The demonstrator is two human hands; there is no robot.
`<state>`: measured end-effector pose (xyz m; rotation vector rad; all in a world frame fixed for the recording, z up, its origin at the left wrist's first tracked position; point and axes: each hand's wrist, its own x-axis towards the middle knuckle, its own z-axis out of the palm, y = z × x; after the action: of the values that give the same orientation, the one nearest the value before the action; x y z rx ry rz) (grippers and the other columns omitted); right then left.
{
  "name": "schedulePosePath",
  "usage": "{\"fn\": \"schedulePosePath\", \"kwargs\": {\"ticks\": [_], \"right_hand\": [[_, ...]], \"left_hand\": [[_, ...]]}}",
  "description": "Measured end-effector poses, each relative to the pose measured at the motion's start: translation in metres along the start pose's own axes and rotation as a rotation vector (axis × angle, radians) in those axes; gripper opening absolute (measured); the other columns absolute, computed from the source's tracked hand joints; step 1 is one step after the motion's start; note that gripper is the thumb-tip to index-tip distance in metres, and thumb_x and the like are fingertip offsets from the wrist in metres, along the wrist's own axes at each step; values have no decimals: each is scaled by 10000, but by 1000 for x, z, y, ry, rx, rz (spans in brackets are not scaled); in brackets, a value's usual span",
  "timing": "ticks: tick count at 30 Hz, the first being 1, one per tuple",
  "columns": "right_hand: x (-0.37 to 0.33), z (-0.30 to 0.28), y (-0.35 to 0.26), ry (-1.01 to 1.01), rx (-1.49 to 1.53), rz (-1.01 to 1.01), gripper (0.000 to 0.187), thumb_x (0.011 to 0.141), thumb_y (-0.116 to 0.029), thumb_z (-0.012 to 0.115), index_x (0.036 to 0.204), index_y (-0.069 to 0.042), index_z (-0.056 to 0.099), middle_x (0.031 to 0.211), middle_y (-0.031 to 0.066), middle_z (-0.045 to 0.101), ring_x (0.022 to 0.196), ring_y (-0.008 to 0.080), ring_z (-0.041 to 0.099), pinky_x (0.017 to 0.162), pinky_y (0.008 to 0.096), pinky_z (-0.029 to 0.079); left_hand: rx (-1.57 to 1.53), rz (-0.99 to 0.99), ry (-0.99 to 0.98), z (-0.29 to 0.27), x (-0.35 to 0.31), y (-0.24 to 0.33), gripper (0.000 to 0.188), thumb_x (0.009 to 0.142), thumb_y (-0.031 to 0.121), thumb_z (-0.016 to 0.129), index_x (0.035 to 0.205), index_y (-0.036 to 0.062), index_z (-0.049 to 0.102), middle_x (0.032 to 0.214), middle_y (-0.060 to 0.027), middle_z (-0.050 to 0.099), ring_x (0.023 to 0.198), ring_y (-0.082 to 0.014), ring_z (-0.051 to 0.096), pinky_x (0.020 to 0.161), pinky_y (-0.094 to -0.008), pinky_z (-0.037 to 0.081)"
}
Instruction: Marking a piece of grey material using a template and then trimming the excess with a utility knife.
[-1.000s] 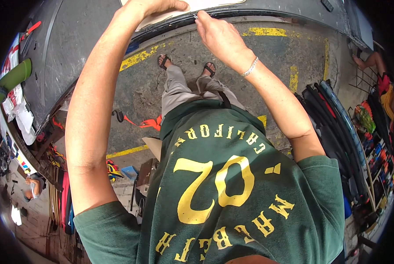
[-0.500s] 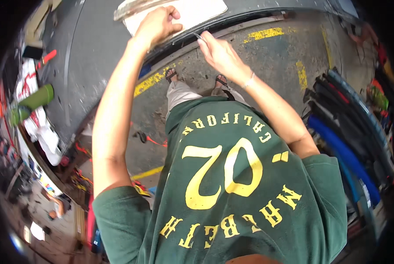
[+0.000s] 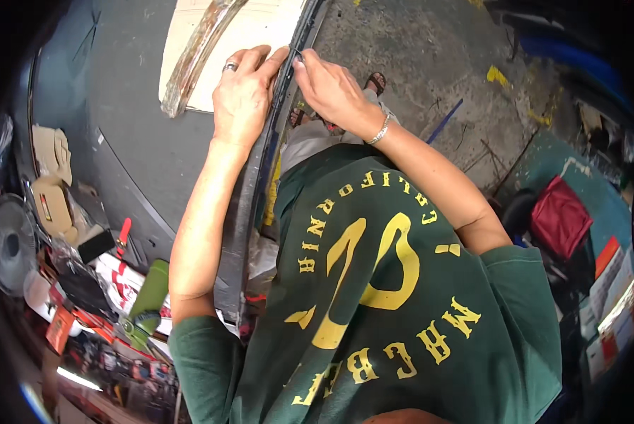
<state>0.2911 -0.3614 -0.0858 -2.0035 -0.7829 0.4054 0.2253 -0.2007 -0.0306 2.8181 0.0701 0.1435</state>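
Observation:
My left hand (image 3: 242,102), with a ring on one finger, rests palm down on the dark sheet-covered surface (image 3: 140,152). Its fingers are apart, the tips reaching the black raised edge strip (image 3: 283,90). Just across that strip, my right hand (image 3: 334,92) is closed in a pinch on a thin dark piece (image 3: 296,54); most of it is hidden, so its kind cannot be told. Beside my left hand lies a pale cardboard sheet (image 3: 260,25). A long, narrow bundle in clear wrapping (image 3: 200,60) lies across the cardboard.
Toward the left stand a fan (image 3: 11,244), a red-handled tool (image 3: 124,233) and a green cylindrical case (image 3: 149,297) among clutter. A dark red cloth bag (image 3: 561,215) sits at the right. A blue strip (image 3: 445,120) lies on the concrete floor (image 3: 416,42).
The view has turned, so the edge now runs steeply. My left hand has come down from a raised curl onto the surface by the edge; my right hand's pinch now meets the strip.

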Motion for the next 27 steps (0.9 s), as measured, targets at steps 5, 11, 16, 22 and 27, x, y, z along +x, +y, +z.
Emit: {"fn": "schedulePosePath", "kwargs": {"ticks": [5,11,16,22,27], "right_hand": [[-3,10,-1,78,-62,72,204,1043,-181,505,970,3,459,763,261,624,752,473,627,653,546,501],[-3,10,3,121,-126,54,201,1028,-205,518,976,-15,476,787,233,652,760,451,648,661,527,530],[-3,14,1,118,-152,80,183,1016,-202,531,966,-31,489,769,217,663,736,442,655,655,527,536],[-4,13,4,112,-147,42,180,1007,-200,541,974,-28,497,773,221,669,735,437,661,652,524,540],[-2,10,-3,88,-182,89,172,1002,-195,540,988,-25,511,771,221,671,741,436,667,656,526,542]], "left_hand": [[40,51,-85,2,0,4,386,891,107,642,1270,174,675,1137,-35,650,1067,-305,631,844,-390,568],[32,86,-116,-1,6,7,357,912,114,635,1265,148,672,1138,-61,650,1073,-316,627,880,-416,555],[30,77,-110,-2,4,8,339,914,122,643,1251,140,679,1116,-69,655,1073,-317,627,883,-417,553],[36,94,-101,-5,5,8,338,900,115,665,1237,131,687,1104,-77,659,1055,-315,634,885,-420,552],[29,82,-108,-9,6,9,333,904,118,666,1236,130,690,1100,-77,655,1059,-312,635,876,-416,557]]}}
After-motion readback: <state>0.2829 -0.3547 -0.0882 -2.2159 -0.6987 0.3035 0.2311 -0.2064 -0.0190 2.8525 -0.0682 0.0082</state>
